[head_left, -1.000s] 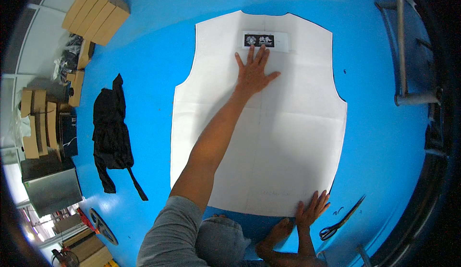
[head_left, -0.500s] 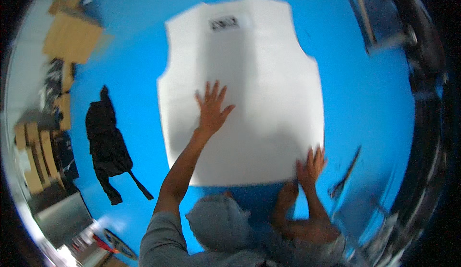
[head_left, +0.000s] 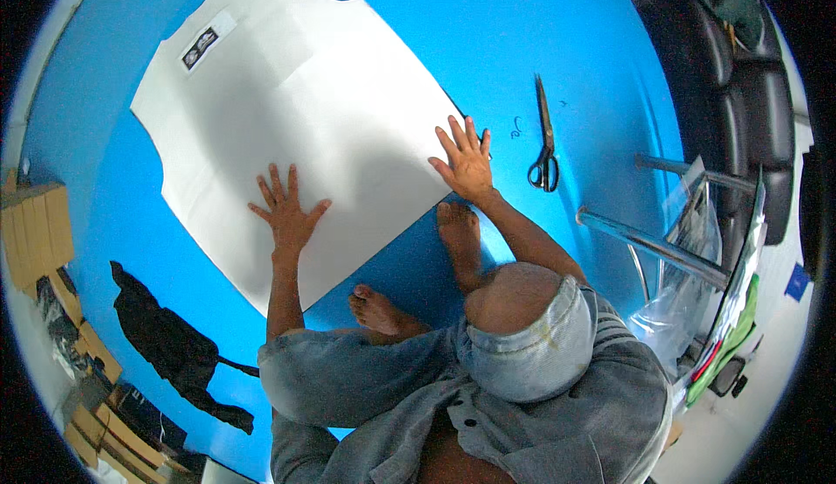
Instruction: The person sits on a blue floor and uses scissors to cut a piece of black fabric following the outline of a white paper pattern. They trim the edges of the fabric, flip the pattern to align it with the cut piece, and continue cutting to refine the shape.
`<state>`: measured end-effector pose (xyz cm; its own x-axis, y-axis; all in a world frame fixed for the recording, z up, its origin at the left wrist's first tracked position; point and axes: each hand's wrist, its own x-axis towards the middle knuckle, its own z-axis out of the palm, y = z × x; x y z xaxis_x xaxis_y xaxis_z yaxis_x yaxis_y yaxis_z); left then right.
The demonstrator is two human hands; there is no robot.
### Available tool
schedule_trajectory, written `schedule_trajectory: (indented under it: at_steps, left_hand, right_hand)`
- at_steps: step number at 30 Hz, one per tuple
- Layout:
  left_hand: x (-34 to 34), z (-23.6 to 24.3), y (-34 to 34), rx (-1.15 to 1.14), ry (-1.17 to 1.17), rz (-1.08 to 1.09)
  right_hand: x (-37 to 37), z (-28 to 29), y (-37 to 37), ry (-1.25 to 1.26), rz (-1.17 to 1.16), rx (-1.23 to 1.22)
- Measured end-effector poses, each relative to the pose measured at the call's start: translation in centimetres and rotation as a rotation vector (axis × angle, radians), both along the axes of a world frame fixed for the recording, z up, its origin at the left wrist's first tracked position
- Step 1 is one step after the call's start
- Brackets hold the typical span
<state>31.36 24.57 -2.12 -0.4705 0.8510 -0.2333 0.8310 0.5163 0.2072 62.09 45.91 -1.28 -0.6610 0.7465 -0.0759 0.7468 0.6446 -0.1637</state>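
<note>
Left hand (head_left: pixel 286 210) has slid back from the label (head_left: pixel 201 42) to the near hem; both hands, right hand (head_left: pixel 466 160) too, lie spread flat on the white vest panel (head_left: pixel 296 110), apparently smoothing it on the blue floor (head_left: pixel 522 31)

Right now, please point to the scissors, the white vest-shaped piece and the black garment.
scissors (head_left: pixel 545 140), head view, on the blades
white vest-shaped piece (head_left: pixel 296 118), head view, bare middle
black garment (head_left: pixel 170 345), head view, middle

Both hands flat on white vest-shaped sheet (head_left: pixel 287 110): left (head_left: pixel 286 214), right (head_left: pixel 466 164); scissors (head_left: pixel 544 140) nearby.
</note>
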Motion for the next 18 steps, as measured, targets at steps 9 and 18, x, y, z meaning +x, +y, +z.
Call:
schedule_trajectory:
  at_steps: [9,18]
  left_hand:
    - [-0.1,0.6,0.7,-0.020,0.045,-0.041]
    - [-0.4,4.6,5.7,-0.426,0.032,-0.088]
  right_hand:
    - [8.8,-1.8,1.2,0.397,-0.430,0.167]
    - [7.3,4.2,2.8,0.316,-0.068,0.041]
